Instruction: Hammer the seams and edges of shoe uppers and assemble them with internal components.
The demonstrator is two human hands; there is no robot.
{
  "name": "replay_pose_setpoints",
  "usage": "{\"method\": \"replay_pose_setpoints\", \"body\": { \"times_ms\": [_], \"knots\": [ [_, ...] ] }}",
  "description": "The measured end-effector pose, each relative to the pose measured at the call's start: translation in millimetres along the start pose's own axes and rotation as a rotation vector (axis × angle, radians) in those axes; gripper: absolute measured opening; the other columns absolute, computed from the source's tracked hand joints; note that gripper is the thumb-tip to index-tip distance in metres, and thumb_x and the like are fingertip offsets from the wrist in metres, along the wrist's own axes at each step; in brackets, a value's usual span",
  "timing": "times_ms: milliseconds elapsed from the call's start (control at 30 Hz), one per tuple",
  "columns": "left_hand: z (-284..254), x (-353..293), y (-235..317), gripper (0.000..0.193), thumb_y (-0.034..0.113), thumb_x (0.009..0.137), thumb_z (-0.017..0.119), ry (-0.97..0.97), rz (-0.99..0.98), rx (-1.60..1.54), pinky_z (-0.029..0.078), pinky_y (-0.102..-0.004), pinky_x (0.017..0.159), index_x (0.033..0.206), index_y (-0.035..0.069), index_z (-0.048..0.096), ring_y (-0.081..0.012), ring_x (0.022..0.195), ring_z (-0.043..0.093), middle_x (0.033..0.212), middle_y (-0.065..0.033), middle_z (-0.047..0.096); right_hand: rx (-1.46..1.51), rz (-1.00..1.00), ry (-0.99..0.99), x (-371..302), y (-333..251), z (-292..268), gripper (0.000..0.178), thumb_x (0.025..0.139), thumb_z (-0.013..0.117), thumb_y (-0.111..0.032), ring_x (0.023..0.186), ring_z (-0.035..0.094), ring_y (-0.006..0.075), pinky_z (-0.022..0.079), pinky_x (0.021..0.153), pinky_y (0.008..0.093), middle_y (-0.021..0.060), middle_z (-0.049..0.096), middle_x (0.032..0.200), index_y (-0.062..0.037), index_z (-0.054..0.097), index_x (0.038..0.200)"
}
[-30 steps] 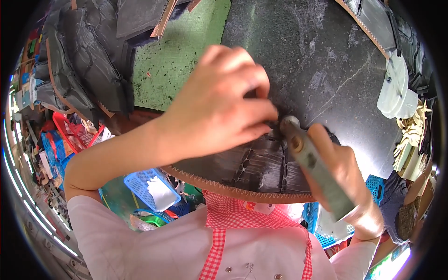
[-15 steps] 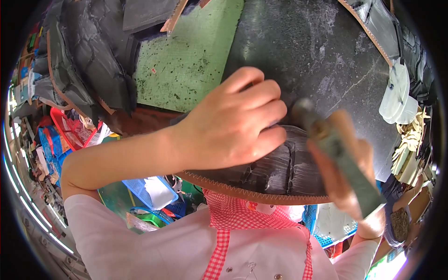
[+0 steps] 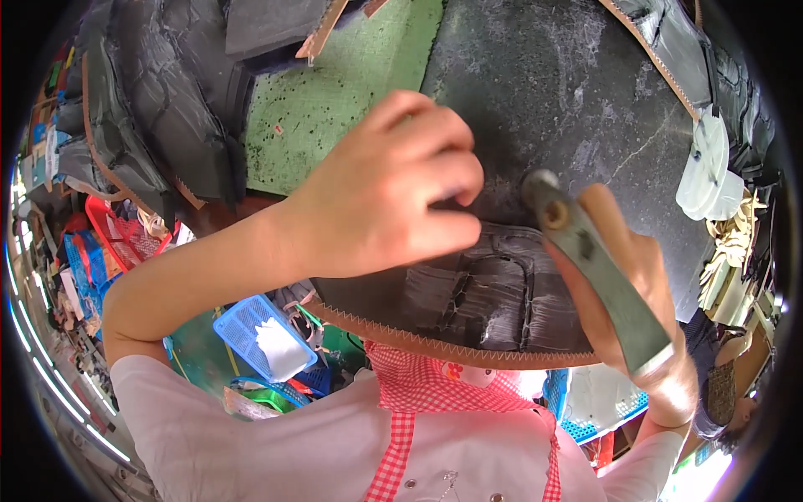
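Observation:
A hammer point(image 3: 590, 251) is gripped in my right hand point(image 3: 631, 276), its rounded head close to the dark work slab point(image 3: 535, 100). Below lies a black leather-like piece point(image 3: 493, 293) with stitched seams and a brown zigzag-stitched band point(image 3: 435, 345) along its near edge. My left hand point(image 3: 401, 188) hovers or rests over the piece's far left part, fingers curled inward and slightly blurred. Its fingertips are hidden, so I cannot tell what they pinch.
A green speckled mat point(image 3: 318, 125) adjoins the slab. Stacked black pieces point(image 3: 159, 109) stand at the far left, with more at the far right beside translucent plastic pieces point(image 3: 711, 171). A blue basket point(image 3: 255, 335) and a red basket point(image 3: 121, 234) sit lower left.
My left hand has shifted left and slightly away from me, uncovering more of the black piece. The hammer stays near the same spot and looks less blurred.

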State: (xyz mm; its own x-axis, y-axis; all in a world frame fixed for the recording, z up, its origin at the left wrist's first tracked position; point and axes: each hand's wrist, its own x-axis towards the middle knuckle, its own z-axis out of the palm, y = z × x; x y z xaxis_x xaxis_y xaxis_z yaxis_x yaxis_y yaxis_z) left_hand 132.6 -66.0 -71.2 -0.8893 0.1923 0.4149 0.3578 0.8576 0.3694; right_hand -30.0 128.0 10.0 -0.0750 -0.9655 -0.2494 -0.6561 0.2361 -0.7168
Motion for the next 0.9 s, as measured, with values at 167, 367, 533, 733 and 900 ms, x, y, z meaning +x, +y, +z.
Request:
{"method": "replay_pose_setpoints", "body": {
  "times_ms": [167, 367, 533, 733, 900],
  "knots": [
    [-2.5, -2.3, 1.2, 0.026, 0.022, 0.061, 0.08, 0.013, -0.099, -0.032, 0.044, -0.045, 0.085, 0.086, 0.021, 0.076, -0.0248, 0.096, 0.057, 0.094, 0.0027, 0.064, 0.068, 0.083, -0.052, -3.6, 1.9, 10.3, 0.019, 0.093, 0.064, -0.002, 0.07, 0.065, 0.0441, 0.046, 0.054, 0.0381, 0.0184, 0.059, 0.08, 0.0002, 0.054, 0.11],
    [-2.7, -8.7, 10.8, 0.03, 0.019, 0.06, 0.084, 0.031, -0.166, -0.039, 0.043, -0.0438, 0.085, 0.089, 0.021, 0.076, -0.025, 0.096, 0.057, 0.096, 0.004, 0.063, -0.018, 0.093, -0.007, -4.5, -11.5, 9.1, 0.019, 0.091, 0.065, 0.002, 0.066, 0.064, 0.0423, 0.047, 0.053, 0.0381, 0.0193, 0.055, 0.077, -0.0003, 0.052, 0.104],
    [-3.5, -11.9, 10.2, 0.028, 0.019, 0.061, 0.086, 0.032, -0.295, -0.121, 0.042, -0.0445, 0.088, 0.087, 0.019, 0.076, -0.0245, 0.098, 0.057, 0.095, 0.0042, 0.064, -0.079, 0.03, -0.062, 3.8, 0.3, 11.3, 0.021, 0.087, 0.066, 0.002, 0.069, 0.064, 0.0419, 0.047, 0.056, 0.0437, 0.0167, 0.052, 0.084, 0.0004, 0.055, 0.104],
    [-9.3, -12.8, 21.3, 0.022, 0.017, 0.063, 0.086, 0.031, -0.306, -0.015, 0.043, -0.0449, 0.087, 0.082, 0.018, 0.074, -0.0249, 0.1, 0.057, 0.094, 0.0044, 0.064, -0.111, 0.052, -0.055, 3.3, -5.2, 23.0, 0.025, 0.087, 0.061, -0.006, 0.07, 0.066, 0.0411, 0.052, 0.059, 0.0465, 0.0176, 0.057, 0.07, -0.0034, 0.047, 0.108],
    [-5.6, -20.0, 26.8, 0.025, 0.014, 0.062, 0.085, -0.021, -0.316, -0.06, 0.043, -0.0438, 0.088, 0.084, 0.017, 0.074, -0.0253, 0.1, 0.057, 0.093, 0.0037, 0.064, 0.0, 0.009, -0.001, 11.1, -12.8, 16.9, 0.022, 0.09, 0.065, -0.007, 0.069, 0.063, 0.0441, 0.048, 0.057, 0.0458, 0.0179, 0.055, 0.072, -0.0022, 0.05, 0.105]
  ]
}}
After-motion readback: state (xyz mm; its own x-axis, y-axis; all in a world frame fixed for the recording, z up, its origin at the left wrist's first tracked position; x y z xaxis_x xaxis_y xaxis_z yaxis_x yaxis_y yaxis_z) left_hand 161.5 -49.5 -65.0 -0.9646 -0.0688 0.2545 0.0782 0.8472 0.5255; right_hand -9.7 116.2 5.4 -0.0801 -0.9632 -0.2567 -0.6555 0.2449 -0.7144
